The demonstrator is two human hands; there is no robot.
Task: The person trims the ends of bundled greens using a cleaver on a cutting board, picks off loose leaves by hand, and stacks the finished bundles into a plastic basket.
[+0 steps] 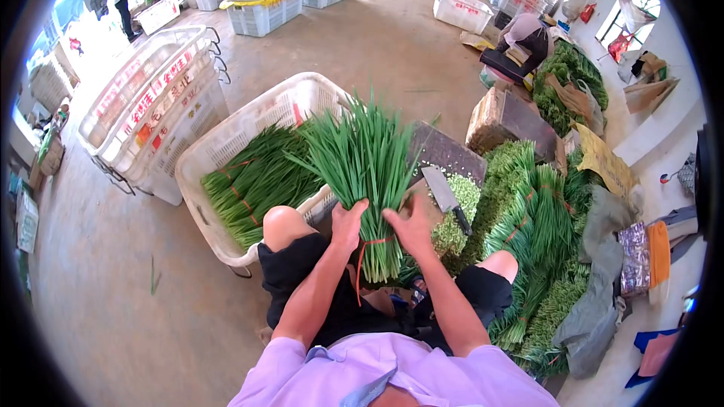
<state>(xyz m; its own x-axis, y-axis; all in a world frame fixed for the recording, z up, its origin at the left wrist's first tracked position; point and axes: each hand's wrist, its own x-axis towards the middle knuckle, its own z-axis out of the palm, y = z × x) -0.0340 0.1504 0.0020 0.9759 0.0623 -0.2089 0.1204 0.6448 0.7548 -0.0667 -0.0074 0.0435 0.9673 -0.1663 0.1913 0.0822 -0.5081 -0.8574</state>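
A bundle of green chives (364,158) stands upright between my hands above my lap, leaf tips pointing away and cut stems toward me. A red tie (377,242) circles its lower part, one loose end hanging down. My left hand (348,224) is wrapped round the bundle's left side. On the right side, my right hand (409,224) cups the stems with its thumb in front; some of its fingers are hidden. Just right of it, a cleaver (440,190) with a dark handle lies on a board (452,152) among chopped stem ends (461,194).
At left, a white crate (192,162) holds tied chive bundles (253,181). Stacked crates (147,109) stand farther left. Chive bundles (528,234) are piled at right beside a grey cloth (596,286). Another person (526,38) sits beyond; others are farther back.
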